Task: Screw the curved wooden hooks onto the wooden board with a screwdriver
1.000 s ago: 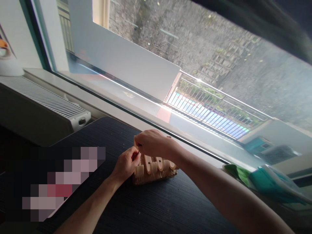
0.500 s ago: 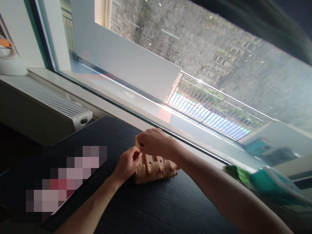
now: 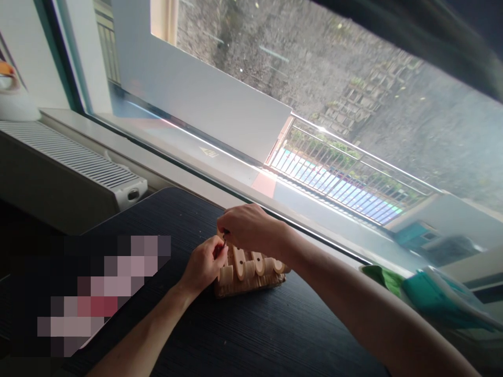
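On the dark tabletop sits a wooden piece with a brown, rough-edged base and several pale, rounded wooden parts with small dark holes. My right hand arches over its far left end, fingers closed on a thin dark tool that points down. Just below, my left hand pinches at the tool's lower end, against the left side of the wooden piece. What lies between the left fingertips is mostly hidden. My right hand and wrist cover the back of the wooden piece.
A blurred-out pinkish item lies at the table's left. Beyond the far edge are a white radiator and a large window. A green cloth-like item and a teal container are at the right.
Both hands keep the same grip at the left end of the wooden piece. My right hand has shifted very slightly up and left; the view has also moved a little.
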Motion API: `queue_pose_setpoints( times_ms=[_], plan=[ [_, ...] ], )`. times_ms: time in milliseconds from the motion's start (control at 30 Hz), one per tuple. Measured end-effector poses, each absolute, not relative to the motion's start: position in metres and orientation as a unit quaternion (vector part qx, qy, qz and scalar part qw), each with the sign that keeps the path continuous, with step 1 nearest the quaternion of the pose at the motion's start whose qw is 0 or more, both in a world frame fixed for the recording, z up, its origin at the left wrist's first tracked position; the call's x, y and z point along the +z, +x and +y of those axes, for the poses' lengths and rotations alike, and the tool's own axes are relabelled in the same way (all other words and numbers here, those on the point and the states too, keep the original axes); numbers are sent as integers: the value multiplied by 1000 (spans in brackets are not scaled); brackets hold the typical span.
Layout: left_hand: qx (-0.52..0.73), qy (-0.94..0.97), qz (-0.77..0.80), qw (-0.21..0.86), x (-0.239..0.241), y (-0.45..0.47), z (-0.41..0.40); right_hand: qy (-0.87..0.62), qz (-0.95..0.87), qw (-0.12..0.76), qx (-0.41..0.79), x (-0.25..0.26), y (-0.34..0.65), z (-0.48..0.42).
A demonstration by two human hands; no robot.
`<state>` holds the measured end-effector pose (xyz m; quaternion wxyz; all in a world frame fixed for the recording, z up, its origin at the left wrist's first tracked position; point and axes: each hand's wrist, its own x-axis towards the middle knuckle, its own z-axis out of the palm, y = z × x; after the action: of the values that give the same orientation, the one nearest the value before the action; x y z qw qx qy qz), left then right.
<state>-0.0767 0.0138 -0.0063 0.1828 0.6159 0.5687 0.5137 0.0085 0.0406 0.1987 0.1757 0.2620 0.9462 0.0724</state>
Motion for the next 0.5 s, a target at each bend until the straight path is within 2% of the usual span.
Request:
queue_pose_setpoints(
  times_ms=[333, 500],
  plan=[
    [512, 617, 571, 174, -6, -77, 15, 329, 935, 129, 39, 186, 10, 47],
    [511, 618, 572, 172, -7, -77, 14, 316, 932, 172, 41, 198, 15, 43]
  ],
)
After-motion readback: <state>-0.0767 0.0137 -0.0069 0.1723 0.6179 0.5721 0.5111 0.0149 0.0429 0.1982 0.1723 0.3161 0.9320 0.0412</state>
